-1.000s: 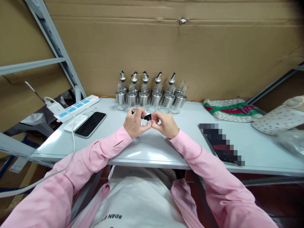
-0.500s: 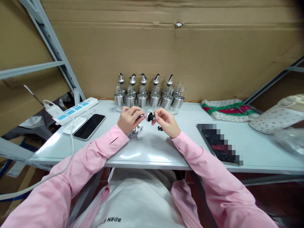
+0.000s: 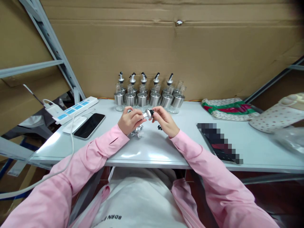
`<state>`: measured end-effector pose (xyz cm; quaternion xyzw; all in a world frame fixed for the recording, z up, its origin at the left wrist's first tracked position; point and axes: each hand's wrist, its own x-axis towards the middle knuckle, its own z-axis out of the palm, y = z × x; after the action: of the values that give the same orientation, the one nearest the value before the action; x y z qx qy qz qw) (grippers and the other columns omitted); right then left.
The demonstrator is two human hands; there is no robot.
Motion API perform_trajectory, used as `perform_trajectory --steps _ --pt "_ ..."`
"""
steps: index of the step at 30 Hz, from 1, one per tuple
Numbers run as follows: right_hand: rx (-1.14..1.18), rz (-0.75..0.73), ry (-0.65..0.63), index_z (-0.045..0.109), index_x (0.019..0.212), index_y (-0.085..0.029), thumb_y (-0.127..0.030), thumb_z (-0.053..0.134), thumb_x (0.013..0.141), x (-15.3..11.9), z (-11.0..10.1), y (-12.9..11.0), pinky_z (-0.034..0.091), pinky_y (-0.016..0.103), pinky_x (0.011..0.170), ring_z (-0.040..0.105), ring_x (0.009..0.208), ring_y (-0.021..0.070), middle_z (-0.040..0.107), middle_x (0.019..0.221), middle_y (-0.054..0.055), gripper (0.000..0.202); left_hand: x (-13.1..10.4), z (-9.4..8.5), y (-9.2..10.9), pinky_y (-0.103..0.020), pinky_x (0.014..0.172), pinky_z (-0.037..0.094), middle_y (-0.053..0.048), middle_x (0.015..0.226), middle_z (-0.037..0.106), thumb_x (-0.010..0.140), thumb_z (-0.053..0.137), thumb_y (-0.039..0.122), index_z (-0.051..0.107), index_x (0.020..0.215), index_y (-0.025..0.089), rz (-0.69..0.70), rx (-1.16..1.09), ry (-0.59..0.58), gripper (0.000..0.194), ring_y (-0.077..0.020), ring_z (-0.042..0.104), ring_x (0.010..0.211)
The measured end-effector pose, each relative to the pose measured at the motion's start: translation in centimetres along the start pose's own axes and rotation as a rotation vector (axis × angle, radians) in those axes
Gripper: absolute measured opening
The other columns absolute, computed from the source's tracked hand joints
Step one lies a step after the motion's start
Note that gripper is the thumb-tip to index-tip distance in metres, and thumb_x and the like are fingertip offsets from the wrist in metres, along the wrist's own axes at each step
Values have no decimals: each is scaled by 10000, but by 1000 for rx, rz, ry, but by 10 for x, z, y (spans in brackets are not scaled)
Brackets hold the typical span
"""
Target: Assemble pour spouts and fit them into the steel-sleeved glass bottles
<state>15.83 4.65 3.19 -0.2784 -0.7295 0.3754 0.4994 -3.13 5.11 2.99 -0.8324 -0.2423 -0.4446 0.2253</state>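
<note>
Between my two hands, above the table, is a silver and black bottle pourer [image 3: 148, 114]. My left hand [image 3: 130, 121] is closed around its silver spout end. At the black stopper end, the fingers of my right hand [image 3: 165, 121] pinch it; the fingertips partly hide that end. Below my left hand lie several silver pourer parts [image 3: 137, 131] in a small heap. Small black pieces [image 3: 160, 127] rest on the table near my right hand. Behind stand two rows of glass and steel bottles [image 3: 142, 100], several at the back topped with pourers [image 3: 143, 77].
On the left of the table [image 3: 152, 145] are a phone [image 3: 89, 126], a white charger [image 3: 74, 124] and a power strip [image 3: 76, 109]. To the right lie a dark flat packet [image 3: 217, 142], a patterned cloth [image 3: 230, 109] and a dotted container [image 3: 273, 118]. Cardboard [image 3: 152, 47] walls the back.
The pourer has turned, showing more of its silver body and less of its black stopper. My right fingers have moved further over the stopper end.
</note>
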Motion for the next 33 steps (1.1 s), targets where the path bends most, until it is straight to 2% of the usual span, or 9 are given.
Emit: perform_trajectory --steps 3,8,13,17,21,26,33 --pt "-43 -19 -10 425 908 -202 -508 436 842 0 -1 0 452 240 582 543 680 108 531 780 4 313 0 2 0 -341 775 350 9 806 676 865 523 269 486 792 209 66 -46 5 102 -123 602 696" --pt "-210 -44 -14 435 814 -190 -541 404 845 -1 -2 -7 409 233 575 491 605 99 509 689 -11 354 2 0 3 -349 828 302 21 829 691 865 528 287 518 821 207 54 -39 -3 91 -109 618 686" --pt "-389 -83 -36 421 680 -191 -529 245 902 -1 0 -9 375 231 564 446 519 96 466 550 -24 441 3 -3 5 -355 824 259 2 819 699 886 456 421 568 884 211 32 40 -66 239 -129 622 695" --pt "-496 -112 -30 396 611 -197 -520 169 915 -2 1 -6 345 240 535 415 471 100 430 503 -24 498 3 -3 6 -344 763 246 0 798 694 885 422 473 586 830 205 65 76 -71 319 -135 598 661" --pt "-445 -90 -29 428 674 -195 -514 222 912 -3 -1 -7 367 234 553 455 496 103 462 527 -26 448 4 -3 6 -335 732 235 15 773 682 900 426 418 579 809 203 33 73 -113 279 -130 582 652" --pt "-360 -97 -41 431 823 -196 -524 270 898 -6 -1 -9 393 239 582 488 530 108 518 569 -27 374 4 -2 6 -342 722 227 -2 770 676 922 343 443 575 818 192 -35 57 -137 357 -135 583 658" --pt "-410 -172 128 430 806 -202 -523 284 894 -10 8 -6 340 246 509 387 478 106 405 556 -38 363 11 -6 6 -352 720 217 -4 699 651 945 201 442 568 788 185 -55 6 -114 475 -135 545 606"
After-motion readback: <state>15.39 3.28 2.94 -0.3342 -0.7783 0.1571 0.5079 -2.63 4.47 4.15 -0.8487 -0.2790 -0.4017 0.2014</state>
